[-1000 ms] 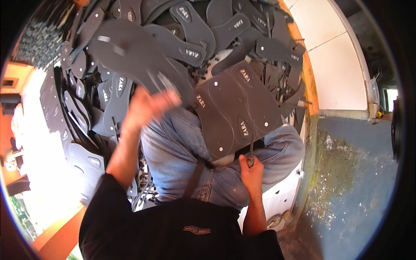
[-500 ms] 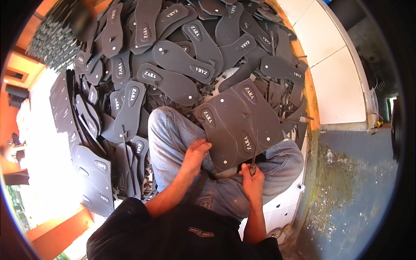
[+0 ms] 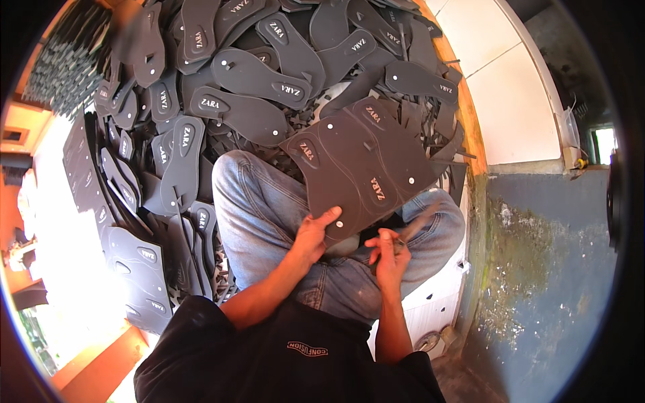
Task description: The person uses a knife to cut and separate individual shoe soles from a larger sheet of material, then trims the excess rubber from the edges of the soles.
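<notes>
Sheet of flat dark-grey foam-like material (image 3: 359, 161), marked with sole outlines, lies over blue denim trousers (image 3: 255, 201). Left hand (image 3: 313, 235) pinches its near corner; right hand (image 3: 390, 260) curls round a slim brownish blade-like tool (image 3: 423, 224), motion-blurred. I judge a slip the main risk: should the sheet shift, left hand or denim gets nicked. I make out no containers; loose dark-grey foam-like soles (image 3: 252, 117) heap beyond.
</notes>
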The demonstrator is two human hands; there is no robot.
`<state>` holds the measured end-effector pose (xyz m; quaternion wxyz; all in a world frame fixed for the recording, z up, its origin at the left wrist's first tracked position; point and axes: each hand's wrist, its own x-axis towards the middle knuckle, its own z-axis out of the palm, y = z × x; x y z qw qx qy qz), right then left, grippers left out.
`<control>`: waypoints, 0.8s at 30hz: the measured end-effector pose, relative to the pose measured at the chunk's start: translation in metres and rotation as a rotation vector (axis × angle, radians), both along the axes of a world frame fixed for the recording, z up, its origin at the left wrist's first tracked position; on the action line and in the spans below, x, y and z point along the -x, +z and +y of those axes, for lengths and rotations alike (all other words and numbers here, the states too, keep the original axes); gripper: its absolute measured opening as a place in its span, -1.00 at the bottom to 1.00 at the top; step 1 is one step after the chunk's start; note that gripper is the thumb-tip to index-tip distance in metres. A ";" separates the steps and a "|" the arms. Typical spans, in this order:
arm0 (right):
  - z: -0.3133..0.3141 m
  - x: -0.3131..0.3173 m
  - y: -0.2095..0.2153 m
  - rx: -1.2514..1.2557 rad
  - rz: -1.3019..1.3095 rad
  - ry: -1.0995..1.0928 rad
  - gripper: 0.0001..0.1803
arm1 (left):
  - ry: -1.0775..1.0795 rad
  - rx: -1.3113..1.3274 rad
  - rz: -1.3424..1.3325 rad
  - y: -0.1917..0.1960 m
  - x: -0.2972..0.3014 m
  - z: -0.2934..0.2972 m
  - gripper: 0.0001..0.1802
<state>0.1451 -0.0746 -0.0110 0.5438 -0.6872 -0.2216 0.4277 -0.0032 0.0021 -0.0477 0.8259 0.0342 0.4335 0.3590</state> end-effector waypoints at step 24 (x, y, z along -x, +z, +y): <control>-0.076 0.004 0.049 0.544 -0.348 0.495 -0.64 | 0.043 0.051 0.211 0.077 0.023 -0.024 -0.73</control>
